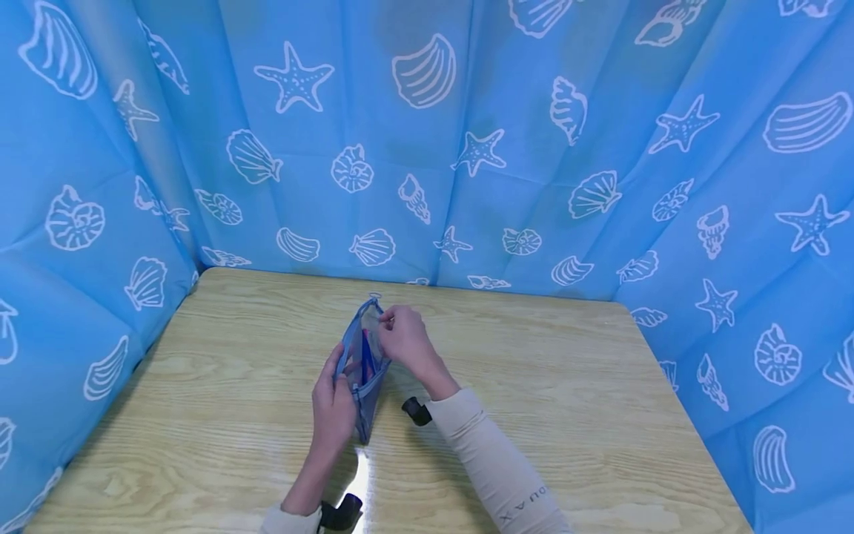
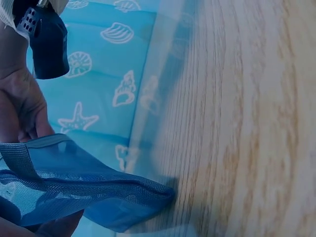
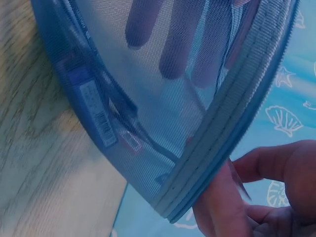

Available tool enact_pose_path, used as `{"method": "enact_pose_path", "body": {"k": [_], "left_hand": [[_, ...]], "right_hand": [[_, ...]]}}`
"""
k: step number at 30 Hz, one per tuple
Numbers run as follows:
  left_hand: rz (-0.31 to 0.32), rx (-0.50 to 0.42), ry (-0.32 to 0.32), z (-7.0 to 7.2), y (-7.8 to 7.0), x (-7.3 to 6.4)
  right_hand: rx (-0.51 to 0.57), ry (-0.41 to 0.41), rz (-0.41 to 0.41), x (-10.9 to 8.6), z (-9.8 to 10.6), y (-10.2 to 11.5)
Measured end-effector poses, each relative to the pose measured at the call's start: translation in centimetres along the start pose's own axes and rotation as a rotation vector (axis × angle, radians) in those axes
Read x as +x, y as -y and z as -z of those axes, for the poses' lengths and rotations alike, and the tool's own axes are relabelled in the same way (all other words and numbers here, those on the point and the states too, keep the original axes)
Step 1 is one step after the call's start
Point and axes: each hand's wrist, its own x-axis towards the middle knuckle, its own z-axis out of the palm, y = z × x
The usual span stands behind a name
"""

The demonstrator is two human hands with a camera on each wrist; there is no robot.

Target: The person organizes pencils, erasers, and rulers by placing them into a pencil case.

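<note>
A blue mesh zipper pouch [image 1: 371, 404] stands on the table with its mouth spread. My left hand [image 1: 333, 408] grips its near left side, thumb at the rim and fingers along the outer wall. Through the mesh in the right wrist view, the left fingers [image 3: 173, 54] show. My right hand [image 1: 407, 341] pinches the pouch's far right edge, right at the zipper band [image 3: 217, 133]. Inside lie a purple-blue item [image 3: 94, 108] with a white barcode label and a small pink-edged item [image 3: 131, 141], both partly blurred by the mesh.
The wood-grain table [image 1: 534, 371] spreads around the pouch. A blue curtain [image 1: 414, 148] with white shells and starfish hangs along the back and both sides. Black wrist cameras [image 1: 416, 411] sit by both cuffs. A small ring [image 1: 375, 295] sticks out at the pouch's far end.
</note>
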Motion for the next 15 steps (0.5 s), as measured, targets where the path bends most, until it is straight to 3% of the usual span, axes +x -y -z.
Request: {"method": "enact_pose_path", "body": {"k": [8, 15], "left_hand": [[-0.002, -0.021, 0.010, 0.0, -0.1, -0.1], [-0.002, -0.036, 0.009, 0.1, -0.1, 0.0]], "right_hand": [[0.019, 0.139, -0.040, -0.2, 0.4, 0.3], [0.019, 0.195, 0.044, -0.9, 2.2, 0.1]]}}
